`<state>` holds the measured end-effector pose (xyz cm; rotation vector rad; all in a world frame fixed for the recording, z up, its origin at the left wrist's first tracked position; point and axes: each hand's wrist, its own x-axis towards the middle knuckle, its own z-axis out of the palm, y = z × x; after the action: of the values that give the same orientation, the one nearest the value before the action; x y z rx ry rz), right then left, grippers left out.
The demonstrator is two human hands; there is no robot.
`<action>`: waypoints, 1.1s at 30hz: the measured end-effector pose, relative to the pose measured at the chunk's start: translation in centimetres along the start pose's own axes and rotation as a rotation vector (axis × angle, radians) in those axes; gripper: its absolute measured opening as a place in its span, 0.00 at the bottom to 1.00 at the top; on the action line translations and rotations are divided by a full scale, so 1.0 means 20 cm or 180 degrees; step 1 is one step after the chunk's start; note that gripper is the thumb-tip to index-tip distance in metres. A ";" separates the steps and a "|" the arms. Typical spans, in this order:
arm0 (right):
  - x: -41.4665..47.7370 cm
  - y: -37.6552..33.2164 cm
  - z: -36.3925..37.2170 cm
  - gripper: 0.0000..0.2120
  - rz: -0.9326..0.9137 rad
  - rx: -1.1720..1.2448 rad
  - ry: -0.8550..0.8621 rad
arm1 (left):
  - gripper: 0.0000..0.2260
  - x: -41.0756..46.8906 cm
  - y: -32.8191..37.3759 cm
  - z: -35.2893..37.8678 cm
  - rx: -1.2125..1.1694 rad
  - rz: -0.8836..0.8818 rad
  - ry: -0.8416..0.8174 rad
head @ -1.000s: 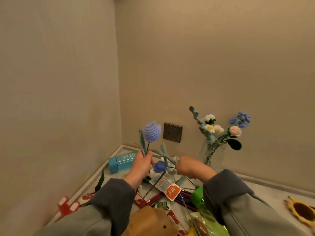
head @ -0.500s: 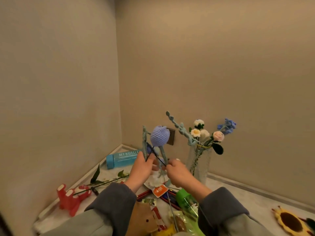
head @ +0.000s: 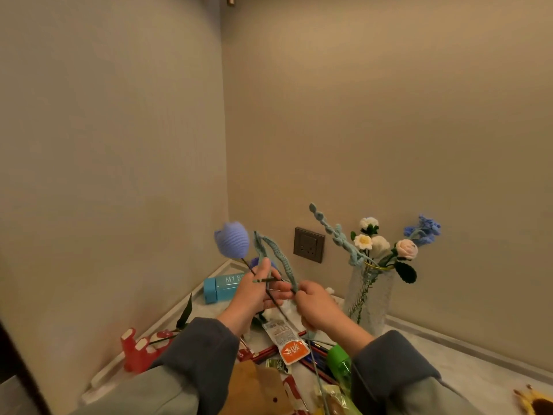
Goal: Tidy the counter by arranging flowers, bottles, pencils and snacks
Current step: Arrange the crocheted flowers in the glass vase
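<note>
Purple crocheted tulip (head: pixel 232 242) on thin dark stem, tilted up-left above the grip of the left hand (head: pixel 254 295). Teal knitted leaves (head: pixel 276 256) arching beside it, base pinched in the right hand (head: pixel 315 305). Glass vase (head: pixel 371 301) of knitted flowers upright, right of the grip.

Hands: both raised in front of me, meeting at the middle, each pinching a flower part.

My left hand (head: pixel 254 298) shows its back to the camera, thumb pointing up and fingers reaching toward the right; thumb and fingers pinch the thin stem of the purple tulip (head: pixel 232 242). My right hand (head: pixel 318 305) is just beside it, knuckles up, fingers curled, fingertips pinching the lower end of the teal leaf (head: pixel 279 256) close to the left fingers. Both forearms rise from the lower edge and converge, wrists bare and roughly level. The left sleeve (head: pixel 194 354) and right sleeve (head: pixel 395 363) end in dark grey cuffs.
</note>
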<state>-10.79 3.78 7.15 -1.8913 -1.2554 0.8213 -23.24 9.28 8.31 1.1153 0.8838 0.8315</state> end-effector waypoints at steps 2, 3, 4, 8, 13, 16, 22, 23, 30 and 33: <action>0.03 -0.02 0.01 0.11 0.0048 -0.0053 0.0034 | 0.17 0.00 0.01 -0.02 -0.0090 0.0064 -0.0089; 0.05 -0.02 0.01 0.12 0.0114 -0.0025 0.0026 | 0.16 -0.01 0.01 -0.03 -0.0088 0.0091 -0.0150; 0.06 -0.03 0.01 0.12 0.0187 0.0015 0.0018 | 0.15 0.00 0.02 -0.03 -0.0044 0.0109 -0.0202; 0.09 -0.04 0.01 0.11 0.0376 0.0289 0.0181 | 0.06 0.01 0.03 -0.05 0.0394 0.0029 -0.0246; 0.12 -0.07 0.03 0.09 0.0337 0.0619 0.0280 | 0.14 0.01 0.02 -0.08 0.0668 -0.0118 -0.0057; 0.11 -0.10 0.05 0.08 0.0163 0.0758 0.0320 | 0.17 0.02 0.03 -0.07 0.0572 -0.0028 0.0224; 0.07 -0.11 0.07 0.07 -0.0309 0.0898 0.0522 | 0.14 -0.01 0.01 -0.04 0.0330 0.0262 0.0644; 0.05 -0.12 0.06 0.07 -0.0371 0.0923 0.0543 | 0.14 -0.01 -0.01 -0.03 0.0336 0.0318 0.0714; -0.19 -0.06 -0.06 0.07 -0.1036 0.0867 0.0700 | 0.10 -0.14 -0.03 0.13 -0.0447 0.0830 0.1106; -0.27 0.00 -0.13 0.05 -0.1376 0.0835 0.0726 | 0.13 -0.24 -0.03 0.23 -0.0571 0.1160 0.1071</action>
<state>-10.30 -1.84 9.18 -1.3912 -1.2788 0.4960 -21.02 3.05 9.41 1.0068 0.8708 1.4033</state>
